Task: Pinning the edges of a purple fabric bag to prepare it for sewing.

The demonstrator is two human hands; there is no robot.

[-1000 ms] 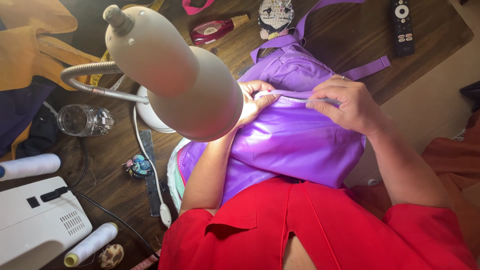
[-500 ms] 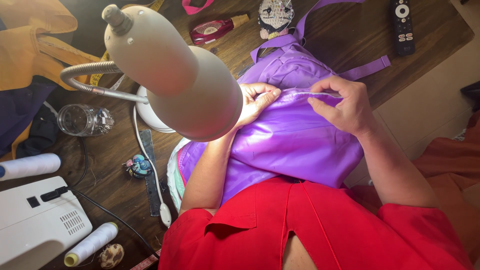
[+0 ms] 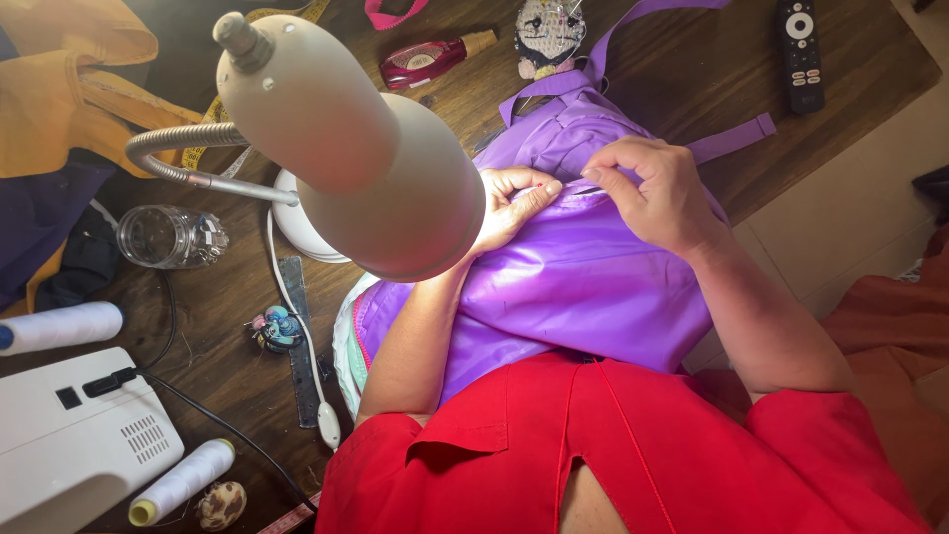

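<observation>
The right hand (image 3: 660,193) rests on the upper part of a shiny purple garment (image 3: 583,287), fingers curled in and thumb and forefinger pinched together on a fold or seam at its top edge. The left hand (image 3: 511,203) lies just beside it, partly hidden behind the lamp head (image 3: 346,148); its fingers are bent and closed on the same ridge of cloth, though how tight the grip is I cannot quite tell. The two hands nearly touch.

The garment is spread over the near edge of the dark wooden surface (image 3: 682,69) and down onto the person's lap, with purple straps (image 3: 736,138) trailing out toward a black remote control (image 3: 801,49).

To the left of the lamp a clear glass jar (image 3: 170,237) lies on its side, with small things inside, too blurred to name. Near it stand a white thread spool (image 3: 61,327), a white sewing machine (image 3: 74,435) and a second white spool with a yellow core (image 3: 181,481). At the far edge lie a red bottle-shaped item (image 3: 425,61) and a pincushion (image 3: 550,35) stuck with pins. Yellow fabric (image 3: 64,94) is heaped at the top left.
</observation>
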